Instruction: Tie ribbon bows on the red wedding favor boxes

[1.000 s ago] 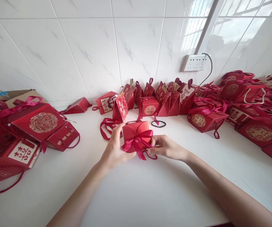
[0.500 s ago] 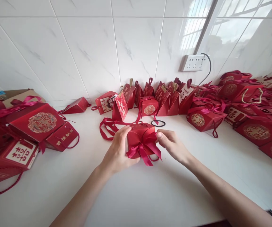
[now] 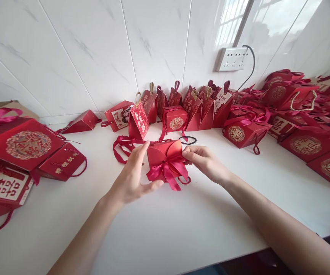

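Note:
In the middle of the head view a small red gift box (image 3: 159, 152) sits on the white counter. A shiny magenta ribbon bow (image 3: 169, 168) is tied across its front, and a twisted red cord (image 3: 185, 180) shows below it. My left hand (image 3: 132, 173) is at the box's left side, thumb and fingers spread apart, its thumb tip near the lower left of the bow. On the other side my right hand (image 3: 206, 162) pinches the bow's right loop between thumb and finger. Behind the box lie a loose red ribbon (image 3: 119, 151) and a black elastic ring (image 3: 189, 140).
Several red tent-shaped boxes (image 3: 193, 110) stand along the tiled wall. Larger red boxes (image 3: 24, 141) are piled at the left, and a big heap of red boxes (image 3: 305, 145) fills the right. A white power strip (image 3: 231, 59) with a black cable hangs on the wall.
My left hand has loosened from the box and its fingers have spread. My right hand stays at the bow's right side. The whole view has shifted slightly.

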`<state>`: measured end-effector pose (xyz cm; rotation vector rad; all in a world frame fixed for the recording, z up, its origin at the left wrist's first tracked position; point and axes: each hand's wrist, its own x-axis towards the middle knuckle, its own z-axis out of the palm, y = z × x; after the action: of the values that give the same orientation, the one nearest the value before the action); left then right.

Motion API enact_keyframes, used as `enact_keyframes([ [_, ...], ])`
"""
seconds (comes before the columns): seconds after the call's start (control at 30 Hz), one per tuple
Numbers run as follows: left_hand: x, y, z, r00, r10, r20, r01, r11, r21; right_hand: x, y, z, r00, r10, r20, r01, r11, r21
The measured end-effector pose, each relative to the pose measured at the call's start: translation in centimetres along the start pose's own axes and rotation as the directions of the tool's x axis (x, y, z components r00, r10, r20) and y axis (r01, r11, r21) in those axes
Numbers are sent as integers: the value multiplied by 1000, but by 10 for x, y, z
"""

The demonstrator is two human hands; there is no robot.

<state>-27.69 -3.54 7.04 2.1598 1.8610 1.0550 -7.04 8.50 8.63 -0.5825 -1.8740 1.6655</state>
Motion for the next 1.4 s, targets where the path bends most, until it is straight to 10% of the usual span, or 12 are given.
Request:
enact_keyframes([
  [0.2,3,-5,0,962,-123,-242,82,981,-174,1,6,2,997,33,66,-43,987,155],
  [0.6,6,16,-2,904,-317,-286,145,859,-491,0,5,0,998,42,53,-51,984,172],
  [0.8,7,13,-6,918,-352,-181,157,743,-650,1,7,0,999,30,39,-36,986,163],
  [1.07,10,20,-12,873,-437,216,482,705,-520,1,4,-1,999,22,28,-24,995,100],
  [1.4,7,15,-12,930,-365,37,295,684,-667,1,2,-1,1000,4,-3,-4,1000,-3],
])
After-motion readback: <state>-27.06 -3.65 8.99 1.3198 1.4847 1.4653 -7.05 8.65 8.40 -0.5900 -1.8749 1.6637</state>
